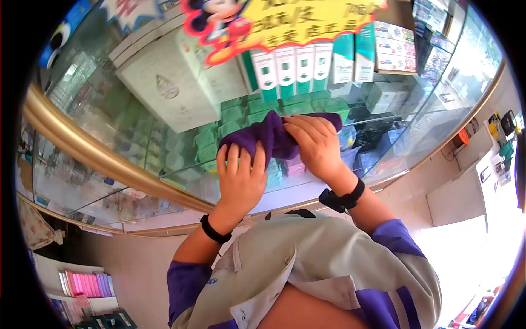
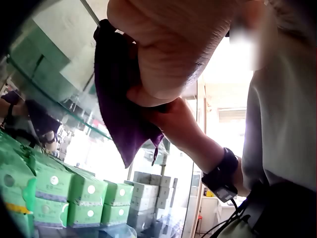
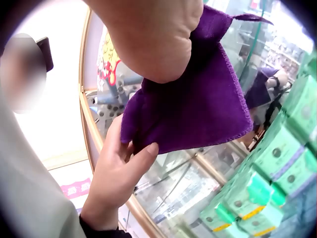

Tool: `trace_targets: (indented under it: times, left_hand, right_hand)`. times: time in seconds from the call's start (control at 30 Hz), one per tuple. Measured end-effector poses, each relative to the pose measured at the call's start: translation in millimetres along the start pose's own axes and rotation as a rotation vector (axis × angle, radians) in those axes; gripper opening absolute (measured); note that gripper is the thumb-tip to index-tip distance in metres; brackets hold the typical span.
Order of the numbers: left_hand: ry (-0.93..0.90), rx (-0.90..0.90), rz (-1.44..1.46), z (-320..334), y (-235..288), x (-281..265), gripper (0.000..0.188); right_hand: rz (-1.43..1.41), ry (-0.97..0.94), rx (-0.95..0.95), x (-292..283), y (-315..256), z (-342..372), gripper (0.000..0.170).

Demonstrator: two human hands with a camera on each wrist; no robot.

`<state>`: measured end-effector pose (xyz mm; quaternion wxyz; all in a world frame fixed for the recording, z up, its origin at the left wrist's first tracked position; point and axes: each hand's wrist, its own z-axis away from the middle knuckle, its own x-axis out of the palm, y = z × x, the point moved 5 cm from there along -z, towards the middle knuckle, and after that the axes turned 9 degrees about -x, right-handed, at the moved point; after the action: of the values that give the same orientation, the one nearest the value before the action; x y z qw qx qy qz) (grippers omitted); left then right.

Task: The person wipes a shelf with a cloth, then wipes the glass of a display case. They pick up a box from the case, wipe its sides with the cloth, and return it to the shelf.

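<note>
In the head view, one purple cloth [image 1: 274,134] lies bunched between two hands above the gold-edged glass table [image 1: 109,156]. The left hand [image 1: 241,183] and right hand [image 1: 316,148] each grip it, fingers over its top, covering parts of it. Beneath the glass sit stacked green packs [image 1: 233,115], partly hidden by cloth and hands, so I cannot count them all. Beyond stand one large white box [image 1: 170,82], four slim white-and-green boxes [image 1: 285,71] in a row and two teal-and-white boxes [image 1: 343,60]; one yellow sign [image 1: 312,22] overlaps the view of some tops.

In the left wrist view, the near hand blocks much of the scene; the cloth hangs below it, with the right thumb against it. Green packs and grey-white cartons [image 2: 148,193] stand behind glass.

In the right wrist view, the left thumb and fingers pinch one cloth corner; the right palm hides its own fingertips.
</note>
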<state>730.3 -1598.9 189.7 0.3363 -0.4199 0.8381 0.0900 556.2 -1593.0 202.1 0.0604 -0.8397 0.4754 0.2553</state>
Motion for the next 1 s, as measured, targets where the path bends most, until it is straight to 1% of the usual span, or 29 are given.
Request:
trace_targets:
  times: [0.03, 0.07, 0.1, 0.17, 0.2, 0.23, 0.3, 0.37, 0.43, 0.5, 0.53, 0.57, 0.63, 0.67, 0.7, 0.77, 0.8, 0.83, 0.87, 0.9, 0.93, 0.97, 1.0]
  left_hand:
    - [-0.022, 0.039, 0.012, -6, 15, 7, 0.054]
    - [0.022, 0.064, -0.018, -14, 29, 12, 0.045]
    - [0.021, 0.068, -0.016, -23, 41, 22, 0.045]
    - [0.089, 0.116, 0.049, -39, 67, 38, 0.057]
    - [0.114, 0.092, 0.075, -51, 82, 46, 0.056]
    - [0.093, 0.043, 0.110, -63, 97, 53, 0.053]
    - [0.136, -0.025, 0.161, -80, 123, 70, 0.054]
    - [0.159, -0.018, 0.179, -89, 145, 78, 0.051]
    - [0.182, -0.025, 0.202, -93, 156, 79, 0.047]
    - [0.178, 0.072, 0.384, -84, 155, 69, 0.034]
    - [0.194, 0.139, 0.394, -72, 154, 66, 0.031]
    - [0.197, 0.118, 0.370, -57, 155, 69, 0.031]
    - [0.112, 0.167, 0.484, -30, 158, 73, 0.031]
    - [0.076, 0.130, 0.485, -26, 161, 78, 0.033]
    - [0.065, 0.114, 0.468, -26, 163, 84, 0.033]
    - [-0.015, -0.072, 0.513, -33, 156, 109, 0.038]
    - [-0.080, -0.126, 0.541, -40, 150, 120, 0.041]
    - [-0.071, -0.132, 0.542, -44, 145, 126, 0.041]
    - [-0.263, -0.391, 0.798, -46, 133, 144, 0.039]
    - [-0.459, -0.652, 1.051, -43, 125, 164, 0.037]
    - [-0.410, -0.852, 1.437, -46, 119, 173, 0.031]
    - [-0.380, -0.988, 1.599, -43, 110, 177, 0.028]
    - [-0.388, -1.033, 1.634, -45, 103, 173, 0.031]
  right_hand:
    - [0.024, 0.011, 0.005, -8, 15, 11, 0.031]
    - [0.049, 0.022, 0.008, -19, 29, 20, 0.031]
    - [0.070, 0.032, 0.011, -28, 40, 28, 0.031]
    - [0.085, 0.041, -0.019, -42, 55, 42, 0.031]
    - [0.078, 0.041, -0.014, -45, 62, 49, 0.031]
    - [0.059, 0.046, 0.004, -49, 67, 55, 0.033]
    - [0.118, 0.082, 0.152, -59, 74, 66, 0.034]
    - [0.110, 0.135, 0.238, -72, 83, 77, 0.035]
    - [0.064, 0.150, 0.224, -85, 89, 91, 0.037]
    - [-0.093, 0.212, 0.229, -90, 93, 110, 0.038]
    - [-0.160, 0.214, 0.226, -88, 91, 122, 0.037]
    - [-0.245, 0.171, 0.293, -77, 89, 141, 0.037]
    - [-0.484, 0.139, 0.451, -59, 85, 148, 0.039]
    - [-0.527, 0.088, 0.554, -42, 89, 160, 0.039]
    - [-0.598, 0.137, 0.693, -19, 97, 181, 0.033]
    - [-0.823, 0.102, 1.040, 18, 118, 213, 0.028]
    - [-1.041, 0.085, 1.303, 34, 125, 219, 0.020]
    - [-1.038, 0.077, 1.294, 38, 131, 216, 0.020]
    - [-1.309, 0.294, 1.617, 46, 134, 224, 0.023]
    - [-1.571, 0.534, 1.932, 47, 126, 218, 0.029]
    - [-1.693, 0.550, 1.787, 37, 121, 195, 0.042]
    - [-1.690, 0.532, 1.782, 37, 123, 194, 0.042]
    - [-1.916, 0.580, 1.530, 33, 123, 178, 0.043]
